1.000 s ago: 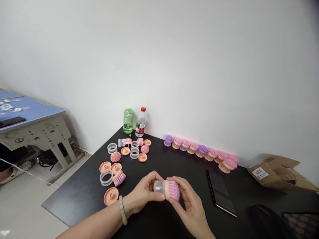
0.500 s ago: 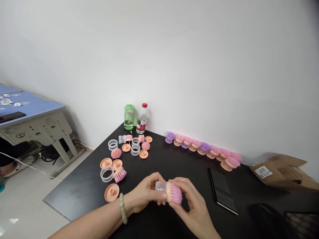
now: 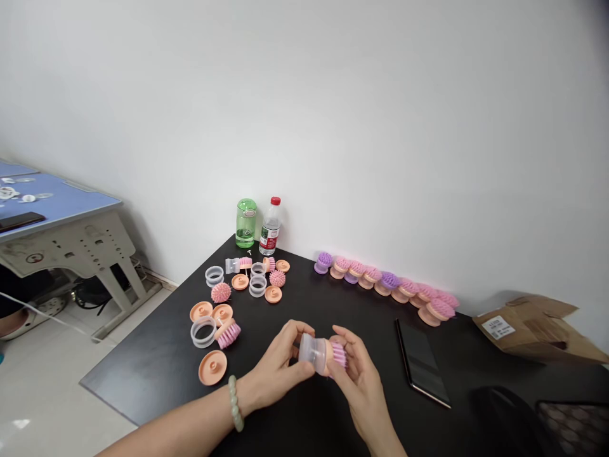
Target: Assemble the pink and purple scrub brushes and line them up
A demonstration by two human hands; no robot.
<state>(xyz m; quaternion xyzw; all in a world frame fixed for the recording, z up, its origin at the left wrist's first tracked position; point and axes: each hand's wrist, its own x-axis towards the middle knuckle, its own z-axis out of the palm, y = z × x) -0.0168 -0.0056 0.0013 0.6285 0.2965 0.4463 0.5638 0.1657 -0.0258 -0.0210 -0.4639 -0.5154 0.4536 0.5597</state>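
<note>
Clear plastic faces the left hand and pink bristles face the right hand, for the brush piece lies on its side between the two hands, over the near part of the black worktop. Both hands are closed around it: the left one pinches the clear collar between thumb and fingers, the right one has thumb and fingertips about the bristle end. The likeliest trouble, I judge, is a slip — the collar looks smooth and the bristles look soft, so a twist or an uneven push might turn one end within the fingers or cock the collar against the peach band. Taking the piece as the dial's centre, if it dropped and rolled towards nine o'clock it could knock the nearest peach disc or the loose clear ring; the bracelet sits close to that disc, so a sweep of the forearm might nudge it too. Towards ten lie a coral bristle head and other loose parts, a green bottle and a red-capped bottle stand at eleven, and a row of bristled brushes runs from twelve to two along the white wall. A phone lies at three, with crumpled cardboard beyond it. Farther off at ten, above a pale floor, a blue-topped table bears white pieces — too small to make out.
</note>
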